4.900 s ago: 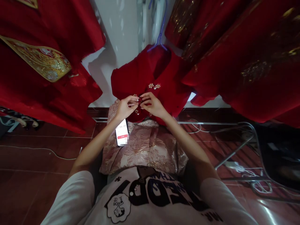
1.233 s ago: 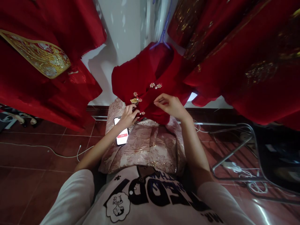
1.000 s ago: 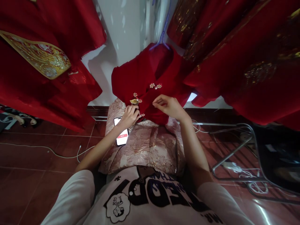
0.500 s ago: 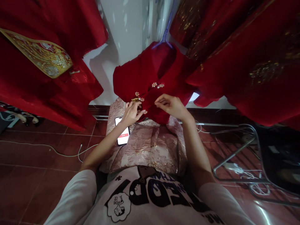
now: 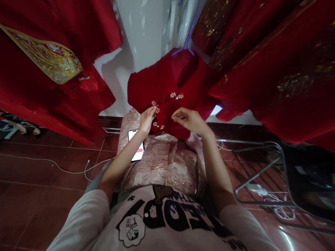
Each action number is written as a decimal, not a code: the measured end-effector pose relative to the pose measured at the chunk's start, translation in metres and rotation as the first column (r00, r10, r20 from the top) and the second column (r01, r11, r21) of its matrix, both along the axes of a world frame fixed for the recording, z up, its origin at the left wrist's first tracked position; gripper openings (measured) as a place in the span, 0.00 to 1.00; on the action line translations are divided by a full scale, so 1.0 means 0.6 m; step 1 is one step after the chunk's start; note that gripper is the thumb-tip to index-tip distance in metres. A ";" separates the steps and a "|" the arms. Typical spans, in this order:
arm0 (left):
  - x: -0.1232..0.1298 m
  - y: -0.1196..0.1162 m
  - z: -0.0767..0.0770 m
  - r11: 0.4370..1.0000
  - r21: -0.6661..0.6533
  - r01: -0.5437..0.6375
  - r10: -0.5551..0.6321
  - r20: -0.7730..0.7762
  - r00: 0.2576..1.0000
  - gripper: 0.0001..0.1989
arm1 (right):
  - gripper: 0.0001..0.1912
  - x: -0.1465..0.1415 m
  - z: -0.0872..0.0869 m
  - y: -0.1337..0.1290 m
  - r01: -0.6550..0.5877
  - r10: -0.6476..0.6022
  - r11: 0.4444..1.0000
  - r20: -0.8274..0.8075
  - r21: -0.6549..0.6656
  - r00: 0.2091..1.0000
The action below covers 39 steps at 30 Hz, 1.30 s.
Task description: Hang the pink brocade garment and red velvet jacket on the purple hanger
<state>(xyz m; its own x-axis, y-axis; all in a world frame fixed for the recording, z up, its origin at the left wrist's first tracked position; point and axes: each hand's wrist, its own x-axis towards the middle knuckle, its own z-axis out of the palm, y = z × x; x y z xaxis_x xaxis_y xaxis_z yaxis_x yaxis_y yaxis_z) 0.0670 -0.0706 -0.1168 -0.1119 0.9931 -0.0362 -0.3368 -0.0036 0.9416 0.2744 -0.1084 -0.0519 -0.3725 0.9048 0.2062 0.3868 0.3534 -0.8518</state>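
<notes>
A red garment with flower-shaped beaded fasteners hangs from a purple hanger, its lower part over a pink brocade cloth on my lap. My left hand is closed at the left fasteners, fingertips together beside a flower; whatever is pinched there is too small to make out. To the right, my right hand hovers over the garment's front with thumb and fingertips pressed together, and anything between them is hidden. A phone with a lit screen lies on the cloth, partly under my left forearm.
Red garments with gold decoration hang at the left and right. A black chair with a metal frame stands at the right. White cables lie on the tiled floor, and shoes are at the far left.
My left hand's spread fingers have drawn together, uncovering the lower flower fasteners. The gold-coloured piece by its fingers no longer shows. My right hand has barely shifted.
</notes>
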 end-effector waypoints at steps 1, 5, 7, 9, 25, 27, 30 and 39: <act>0.000 -0.003 0.005 1.000 -0.023 -0.003 0.004 0.013 1.000 0.06 | 0.18 0.000 0.001 0.000 0.001 0.000 1.000 0.001 -0.002 1.000; 0.003 -0.011 0.020 0.996 -0.086 -0.018 0.021 0.028 0.999 0.04 | 0.18 -0.001 0.001 -0.002 0.000 0.000 1.000 -0.001 -0.003 1.000; 0.004 -0.014 0.026 0.994 -0.106 -0.011 0.014 0.024 1.000 0.05 | 0.18 -0.001 0.000 -0.002 -0.004 0.004 1.000 -0.006 0.002 1.000; 0.006 -0.017 0.032 0.991 -0.131 -0.013 0.016 0.026 1.000 0.05 | 0.18 -0.001 0.000 -0.002 -0.004 0.004 1.000 -0.010 0.008 1.000; 0.046 0.035 0.119 0.734 0.493 0.467 0.345 -0.864 0.368 0.12 | 0.17 0.008 0.017 -0.010 0.000 0.000 1.000 -0.003 0.023 1.000; 0.048 0.053 0.129 0.707 0.471 0.527 0.366 -0.882 0.296 0.10 | 0.17 0.010 0.017 -0.010 0.007 -0.007 1.000 -0.002 0.028 1.000; 0.050 0.071 0.142 0.677 0.442 0.588 0.367 -0.896 0.250 0.08 | 0.17 0.012 0.018 -0.011 0.009 -0.009 0.999 -0.002 0.032 1.000; 0.055 0.085 0.162 0.672 0.455 0.584 0.166 -0.862 0.480 0.07 | 0.19 -0.002 0.027 -0.010 0.176 -0.167 0.978 -0.091 0.110 0.982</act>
<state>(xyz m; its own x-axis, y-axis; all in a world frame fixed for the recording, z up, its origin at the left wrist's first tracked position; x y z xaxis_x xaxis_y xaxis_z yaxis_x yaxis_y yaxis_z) 0.0999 -0.0199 -0.0195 0.5026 0.6753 0.5398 0.4528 -0.7375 0.5010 0.2735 -0.1143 -0.0356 -0.1915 0.9214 0.3380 0.3816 0.3872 -0.8393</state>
